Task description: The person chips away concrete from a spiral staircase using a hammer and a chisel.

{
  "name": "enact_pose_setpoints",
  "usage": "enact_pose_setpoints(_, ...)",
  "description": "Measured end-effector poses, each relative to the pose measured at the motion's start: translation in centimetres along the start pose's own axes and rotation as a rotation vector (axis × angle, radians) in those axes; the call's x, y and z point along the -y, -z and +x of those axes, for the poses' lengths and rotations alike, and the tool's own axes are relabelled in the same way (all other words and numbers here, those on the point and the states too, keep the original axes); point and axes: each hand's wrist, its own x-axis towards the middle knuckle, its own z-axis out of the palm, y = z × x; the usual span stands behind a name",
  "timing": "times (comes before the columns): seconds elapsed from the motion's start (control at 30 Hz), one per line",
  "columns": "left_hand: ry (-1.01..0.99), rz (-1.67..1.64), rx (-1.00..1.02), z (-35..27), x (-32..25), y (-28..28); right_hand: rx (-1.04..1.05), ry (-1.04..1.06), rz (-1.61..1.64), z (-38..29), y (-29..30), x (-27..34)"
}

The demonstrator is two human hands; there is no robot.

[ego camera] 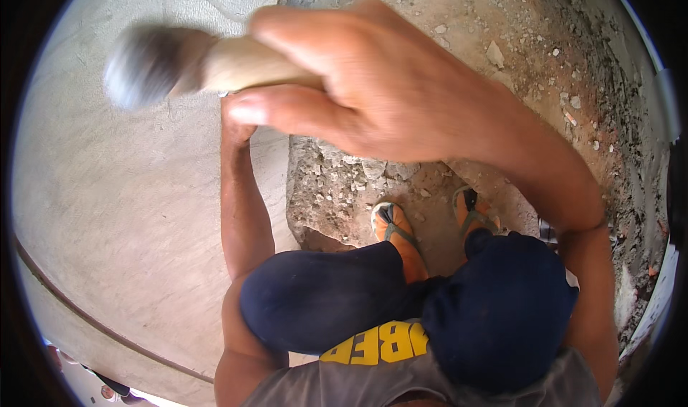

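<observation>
My right hand (376,79) is raised across the upper middle of the view and closed around the pale handle of a hammer (145,65). The hammer's metal head, blurred by motion, points left over the grey plastered surface (118,192). Behind and below the right hand, my left hand (239,124) shows only in part at the end of the outstretched left arm; its fingers are hidden, so what it holds cannot be told. Broken masonry (333,184) with loose chips lies beneath the hands, beside the plastered surface.
My feet in flip-flops (395,224) stand on the dirty floor beside the rubble. Stone chips (494,54) are scattered over the ground at the upper right. A rough wall base (618,154) runs down the right side. People are partly visible at the far lower left.
</observation>
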Motion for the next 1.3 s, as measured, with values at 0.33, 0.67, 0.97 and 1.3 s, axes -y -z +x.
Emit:
enact_pose_setpoints(0.33, -0.15, 0.052, -0.219, -2.3, 0.1, 1.2, 0.41, -0.238, -0.104, 5.0, -2.4, 3.2)
enact_pose_setpoints(0.67, -0.222, 0.081, -0.222, 0.0, 2.3, -0.9, 0.348, -0.162, -0.329, 4.8, -2.6, -1.9)
enact_pose_setpoints(0.97, -0.311, 0.001, -0.321, 0.2, -0.3, -1.1, 0.138, 0.037, -0.153, 4.0, -1.4, 2.8)
enact_pose_setpoints(1.3, -0.336, -0.008, -0.386, 0.3, 1.1, -1.6, 0.233, -0.185, -0.106, 3.8, -1.1, 2.1)
